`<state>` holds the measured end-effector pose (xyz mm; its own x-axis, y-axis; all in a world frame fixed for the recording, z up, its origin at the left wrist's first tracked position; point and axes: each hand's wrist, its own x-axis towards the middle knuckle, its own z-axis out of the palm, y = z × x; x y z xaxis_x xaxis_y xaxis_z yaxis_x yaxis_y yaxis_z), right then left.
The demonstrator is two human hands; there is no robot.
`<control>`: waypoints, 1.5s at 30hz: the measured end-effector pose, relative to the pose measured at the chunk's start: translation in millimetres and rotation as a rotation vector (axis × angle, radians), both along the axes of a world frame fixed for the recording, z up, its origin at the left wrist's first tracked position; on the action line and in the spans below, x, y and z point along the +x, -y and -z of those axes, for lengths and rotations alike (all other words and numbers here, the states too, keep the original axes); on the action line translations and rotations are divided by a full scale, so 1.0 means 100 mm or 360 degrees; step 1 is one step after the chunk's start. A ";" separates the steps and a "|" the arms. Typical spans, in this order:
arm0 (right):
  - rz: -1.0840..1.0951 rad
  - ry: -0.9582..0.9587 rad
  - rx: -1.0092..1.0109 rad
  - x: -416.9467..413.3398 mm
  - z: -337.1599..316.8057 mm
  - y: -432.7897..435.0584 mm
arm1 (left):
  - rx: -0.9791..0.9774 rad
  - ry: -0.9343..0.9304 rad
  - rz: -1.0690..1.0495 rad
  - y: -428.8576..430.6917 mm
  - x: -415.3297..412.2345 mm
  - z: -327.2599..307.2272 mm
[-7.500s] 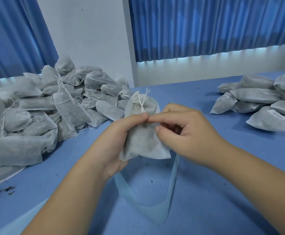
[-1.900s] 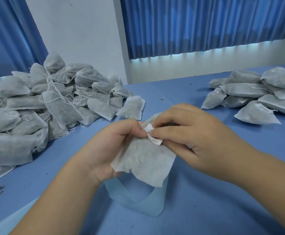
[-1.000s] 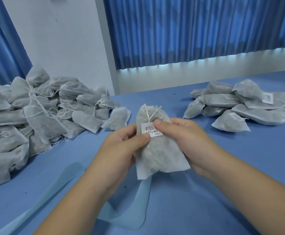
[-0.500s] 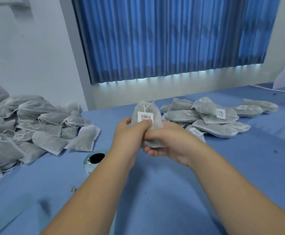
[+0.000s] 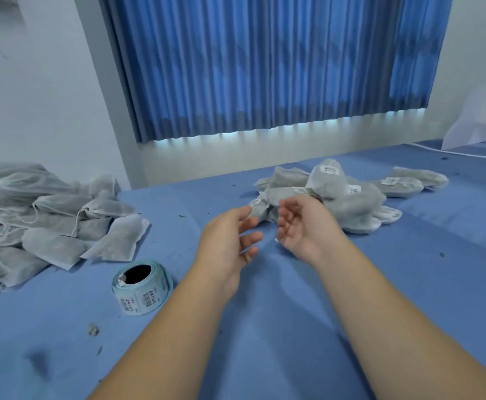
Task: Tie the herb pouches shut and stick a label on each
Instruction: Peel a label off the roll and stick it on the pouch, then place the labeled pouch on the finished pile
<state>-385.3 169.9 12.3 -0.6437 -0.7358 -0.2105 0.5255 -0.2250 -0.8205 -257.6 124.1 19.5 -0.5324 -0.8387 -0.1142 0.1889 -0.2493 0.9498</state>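
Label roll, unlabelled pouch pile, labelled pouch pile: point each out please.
label roll [image 5: 146, 297]: head view, its outer wrap of labels.
unlabelled pouch pile [image 5: 54, 217]: head view, a middle pouch.
labelled pouch pile [image 5: 354, 203]: head view, a large middle pouch.

Illumination: cool, even, moderately bright. Daylight glows beneath the curtain [image 5: 264, 67] hem. Shadows soft. Fingers [image 5: 243, 215] motion-blurred; wide-angle bending at frame edges.

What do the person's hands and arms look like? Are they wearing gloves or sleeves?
No gloves: the left hand and right hand are bare. No rings show on the fingers. The left arm and right arm are bare too, as far as the picture shows: no sleeves, watch or bracelet.
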 end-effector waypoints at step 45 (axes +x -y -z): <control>-0.0913 -0.1214 -0.0089 1.93 0.10 1.37 | -0.0291 0.0979 -0.1227 2.37 2.76 0.37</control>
